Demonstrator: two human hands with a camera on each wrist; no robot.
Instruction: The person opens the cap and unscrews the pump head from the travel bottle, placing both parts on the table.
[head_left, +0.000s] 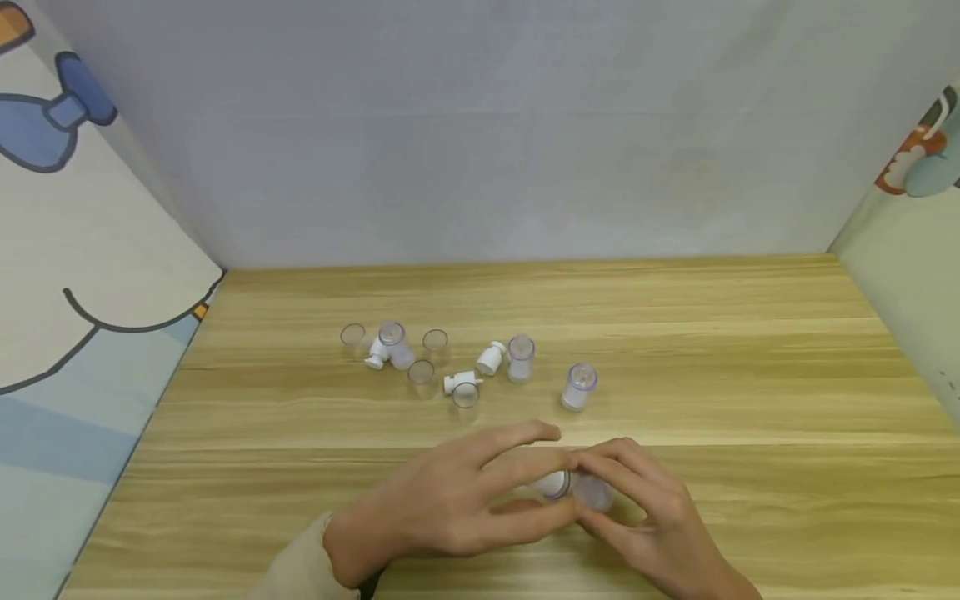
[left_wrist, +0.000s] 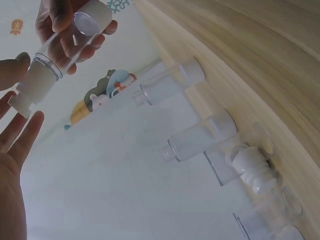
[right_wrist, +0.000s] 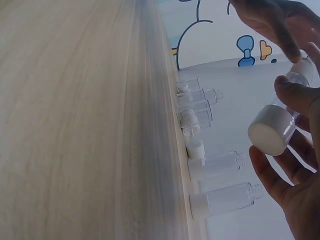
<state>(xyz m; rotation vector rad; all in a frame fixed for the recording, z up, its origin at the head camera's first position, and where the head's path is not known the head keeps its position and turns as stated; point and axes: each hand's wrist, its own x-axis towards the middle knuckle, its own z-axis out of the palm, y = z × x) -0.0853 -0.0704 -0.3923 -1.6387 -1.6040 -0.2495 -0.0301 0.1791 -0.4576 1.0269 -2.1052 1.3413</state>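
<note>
My right hand (head_left: 652, 508) grips a clear bottle (right_wrist: 286, 117) with a white base, held tilted above the table. A white pump head (left_wrist: 36, 84) sits at the bottle's neck end, where a clear ring shows. The thumb and fingers of my left hand (head_left: 465, 492) are around the pump head, pinching it. In the head view the left fingers partly hide the pump head, and both hands' fingertips meet near the neck. Whether the thread is fully engaged cannot be seen.
Farther back stand two clear bottles with white bases, one bottle (head_left: 580, 387) right of the other bottle (head_left: 521, 358). Left of them are another bottle (head_left: 397, 343), several clear caps (head_left: 422, 377) and loose white pump heads (head_left: 491, 358). A pale wall (head_left: 525, 167) rises behind the wooden table (head_left: 712, 350).
</note>
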